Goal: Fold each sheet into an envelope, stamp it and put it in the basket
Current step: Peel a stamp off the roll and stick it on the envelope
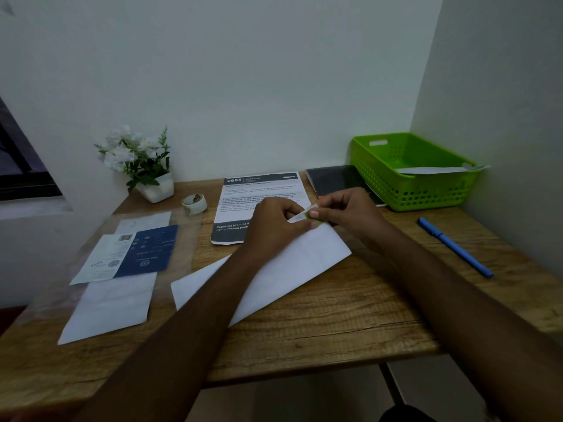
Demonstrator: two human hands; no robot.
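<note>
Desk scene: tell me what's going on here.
A person sits at a wooden desk with a folded white envelope lying on it. Both hands, left and right, pinch a small stamp over its far corner. The green basket at the back right already holds one envelope.

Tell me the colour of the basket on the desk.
Bright green; the basket shows clearly in the head view, at the back right of the desk.
</note>
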